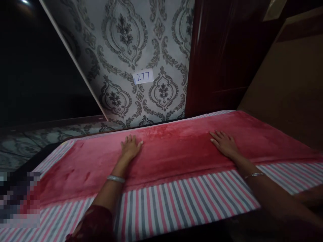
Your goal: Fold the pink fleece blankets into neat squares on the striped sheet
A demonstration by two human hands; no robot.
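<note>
A red plush cloth [171, 154] lies spread over a striped cloth [176, 201] in white, pink and grey, whose border shows along the near side and at the left end. My left hand [130, 148] rests flat on the left half of the plush, its fingers apart. Farther right, my right hand [224, 144] also lies palm down on the plush, fingers stretched out toward the back left. Darker and lighter patches mark the pile around both hands. Neither hand holds anything.
Behind the cloths rises a patterned wall [161, 40] with a paper label [143, 76] reading 277. A large black screen [45, 67] leans in at the left. To the right stand a dark red glossy panel [217, 60] and a brown board [292, 84].
</note>
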